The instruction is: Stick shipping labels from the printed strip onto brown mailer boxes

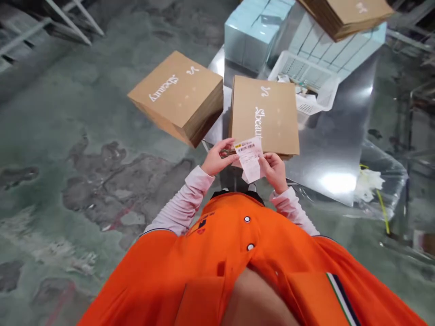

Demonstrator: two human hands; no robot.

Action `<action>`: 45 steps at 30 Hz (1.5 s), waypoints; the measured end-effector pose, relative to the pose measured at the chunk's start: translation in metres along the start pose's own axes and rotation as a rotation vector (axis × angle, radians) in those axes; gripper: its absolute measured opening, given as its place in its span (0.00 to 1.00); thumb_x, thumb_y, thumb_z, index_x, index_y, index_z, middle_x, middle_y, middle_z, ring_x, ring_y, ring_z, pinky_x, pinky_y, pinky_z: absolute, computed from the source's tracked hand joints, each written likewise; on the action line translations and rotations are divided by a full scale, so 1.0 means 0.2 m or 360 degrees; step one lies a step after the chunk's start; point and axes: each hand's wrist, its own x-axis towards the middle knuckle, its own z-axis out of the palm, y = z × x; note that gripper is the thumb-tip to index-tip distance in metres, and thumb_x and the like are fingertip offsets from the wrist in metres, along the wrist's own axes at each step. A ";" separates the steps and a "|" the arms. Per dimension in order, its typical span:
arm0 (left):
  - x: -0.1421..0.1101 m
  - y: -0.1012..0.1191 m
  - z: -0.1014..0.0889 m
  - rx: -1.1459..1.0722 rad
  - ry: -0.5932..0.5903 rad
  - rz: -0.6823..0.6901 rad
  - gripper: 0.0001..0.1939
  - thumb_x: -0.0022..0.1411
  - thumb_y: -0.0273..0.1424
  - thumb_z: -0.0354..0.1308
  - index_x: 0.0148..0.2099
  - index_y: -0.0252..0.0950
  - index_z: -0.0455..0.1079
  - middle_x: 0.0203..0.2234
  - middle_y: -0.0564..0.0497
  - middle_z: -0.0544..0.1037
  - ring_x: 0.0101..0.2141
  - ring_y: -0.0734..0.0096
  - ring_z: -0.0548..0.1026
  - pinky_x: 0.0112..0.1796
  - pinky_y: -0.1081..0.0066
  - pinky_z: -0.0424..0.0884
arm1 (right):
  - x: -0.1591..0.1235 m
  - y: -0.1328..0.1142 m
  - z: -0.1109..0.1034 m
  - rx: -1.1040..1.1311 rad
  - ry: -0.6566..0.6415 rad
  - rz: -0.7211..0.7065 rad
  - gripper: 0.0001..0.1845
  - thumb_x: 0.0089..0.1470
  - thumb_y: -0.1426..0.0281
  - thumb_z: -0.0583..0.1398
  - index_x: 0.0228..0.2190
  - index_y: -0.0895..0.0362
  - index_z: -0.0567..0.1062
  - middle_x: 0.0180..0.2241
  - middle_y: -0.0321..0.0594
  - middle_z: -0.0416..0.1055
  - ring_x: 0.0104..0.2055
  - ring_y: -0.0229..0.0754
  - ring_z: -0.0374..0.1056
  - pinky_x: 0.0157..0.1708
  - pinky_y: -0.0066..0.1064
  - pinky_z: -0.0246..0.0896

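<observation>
A white shipping label (249,156) with a barcode and a yellow mark at its top is held up over the near edge of a stack of flat brown cartons (277,113). My right hand (275,172) pinches its right edge between thumb and fingers. At the left edge, my left hand (217,158) has its thumb and fingers curled around the paper. Behind the label, part of the white lettering on the top carton is covered.
Another carton stack (180,97) juts past the left side of the metal table (336,145). Beyond are a white plastic basket (326,97) of small items, pale blue boxes (254,31) and more flat cartons (356,13). A clear plastic bag (390,181) hangs at the right.
</observation>
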 end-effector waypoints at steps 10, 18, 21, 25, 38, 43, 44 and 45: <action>0.25 0.17 0.35 -0.0579 -0.0428 -0.0423 0.29 0.47 0.44 0.69 0.47 0.29 0.73 0.34 0.45 0.78 0.33 0.65 0.77 0.34 0.66 0.74 | -0.01 0.03 -0.24 0.0141 0.0111 -0.0092 0.21 0.46 0.50 0.62 0.29 0.55 0.67 0.24 0.33 0.67 0.25 0.34 0.62 0.27 0.27 0.61; 0.29 0.19 0.64 -0.0691 -0.0136 -0.0115 0.27 0.44 0.32 0.68 0.49 0.34 0.69 0.37 0.49 0.77 0.35 0.71 0.75 0.39 0.72 0.72 | 0.01 0.02 -0.47 -0.0101 0.0046 -0.0270 0.19 0.50 0.52 0.61 0.28 0.56 0.70 0.26 0.36 0.71 0.27 0.37 0.65 0.30 0.29 0.63; 0.33 0.19 0.69 -0.0722 -0.0184 -0.0211 0.14 0.48 0.30 0.59 0.40 0.33 0.71 0.23 0.53 0.71 0.25 0.74 0.70 0.31 0.71 0.70 | 0.03 -0.10 -0.62 -0.0371 -0.0119 -0.0407 0.18 0.53 0.54 0.60 0.25 0.56 0.74 0.25 0.39 0.73 0.28 0.39 0.68 0.35 0.32 0.65; 0.37 0.24 0.73 -0.0657 -0.0352 -0.0303 0.16 0.51 0.33 0.52 0.41 0.33 0.73 0.16 0.53 0.62 0.19 0.71 0.66 0.27 0.65 0.69 | 0.19 -0.20 -0.76 -0.0241 -0.0091 -0.0431 0.21 0.51 0.54 0.62 0.42 0.55 0.75 0.39 0.44 0.75 0.43 0.45 0.70 0.45 0.38 0.66; 0.30 0.08 0.78 -0.0574 0.0267 -0.0195 0.31 0.48 0.55 0.62 0.40 0.31 0.75 0.38 0.41 0.79 0.42 0.56 0.75 0.40 0.63 0.71 | 0.32 0.09 -0.61 0.0298 -0.0502 0.0175 0.23 0.39 0.51 0.68 0.24 0.58 0.72 0.24 0.38 0.74 0.26 0.40 0.69 0.26 0.32 0.67; 0.19 0.05 0.82 -0.0362 0.0224 -0.0479 0.25 0.39 0.47 0.69 0.29 0.30 0.74 0.23 0.50 0.74 0.26 0.70 0.70 0.30 0.70 0.67 | 0.45 0.06 -0.63 0.0017 -0.0719 -0.0151 0.27 0.44 0.53 0.67 0.41 0.59 0.77 0.38 0.43 0.78 0.36 0.42 0.73 0.35 0.32 0.68; 0.17 0.06 0.83 -0.0340 0.0128 -0.0517 0.23 0.40 0.46 0.69 0.29 0.29 0.74 0.22 0.50 0.74 0.25 0.71 0.70 0.29 0.71 0.66 | 0.48 0.05 -0.63 -0.0055 -0.0786 -0.0215 0.25 0.45 0.54 0.66 0.41 0.58 0.78 0.38 0.43 0.78 0.36 0.42 0.73 0.35 0.32 0.68; 0.16 0.06 0.84 -0.0320 0.0098 -0.0523 0.21 0.41 0.44 0.68 0.29 0.30 0.75 0.22 0.51 0.74 0.25 0.72 0.69 0.28 0.72 0.65 | 0.50 0.05 -0.64 -0.0145 -0.0852 -0.0269 0.22 0.47 0.56 0.65 0.40 0.58 0.79 0.36 0.42 0.78 0.35 0.43 0.73 0.35 0.32 0.67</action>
